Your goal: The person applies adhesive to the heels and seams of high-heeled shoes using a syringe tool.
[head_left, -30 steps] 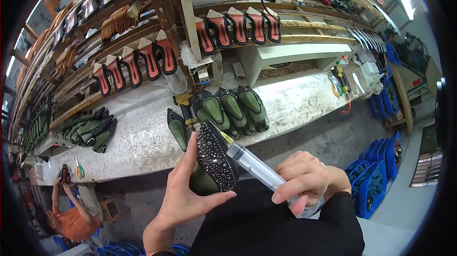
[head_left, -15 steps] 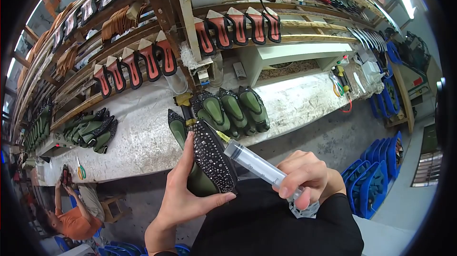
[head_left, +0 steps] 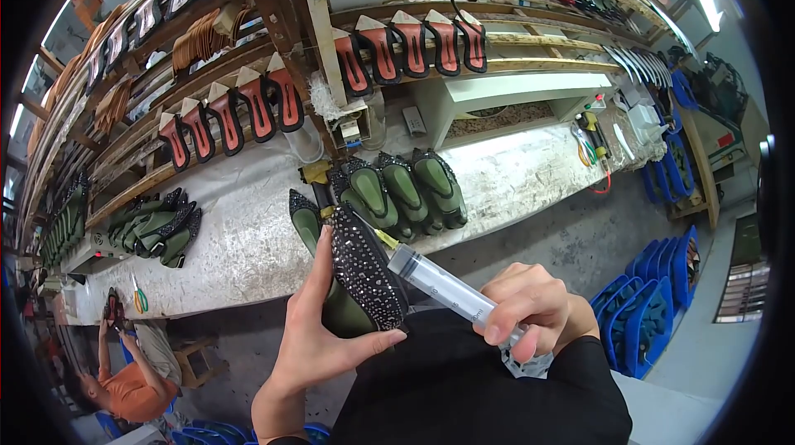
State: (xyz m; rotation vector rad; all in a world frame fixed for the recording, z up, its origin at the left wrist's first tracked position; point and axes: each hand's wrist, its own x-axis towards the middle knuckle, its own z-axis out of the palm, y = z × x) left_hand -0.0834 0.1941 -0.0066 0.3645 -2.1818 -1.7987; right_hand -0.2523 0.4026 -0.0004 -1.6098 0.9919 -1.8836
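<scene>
My left hand (head_left: 319,329) grips a shoe piece (head_left: 364,271) between thumb and fingers; it is green with a black upper covered in silvery studs. In my right hand (head_left: 526,312) is a clear syringe (head_left: 447,289) with a yellow-based needle, its tip pointing up-left at the studded edge. Whether the needle touches the upper is too small to tell. Just beyond, several green shoes with black studded parts (head_left: 403,188) stand on the worktable (head_left: 248,254). A yellow and black tool (head_left: 315,173) lies behind the held shoe.
Wooden racks (head_left: 530,52) with red-lined sandal parts (head_left: 257,110) rise behind the table. More green shoes (head_left: 157,226) lie at left. Another person in orange (head_left: 137,391) works at lower left. Blue bins (head_left: 642,321) stand at right. Scissors (head_left: 585,147) and a white shelf box (head_left: 530,89) are on the table.
The held shoe has shifted very slightly left and down in view, together with my left hand. Both holds are the same, and the syringe is nearly still.
</scene>
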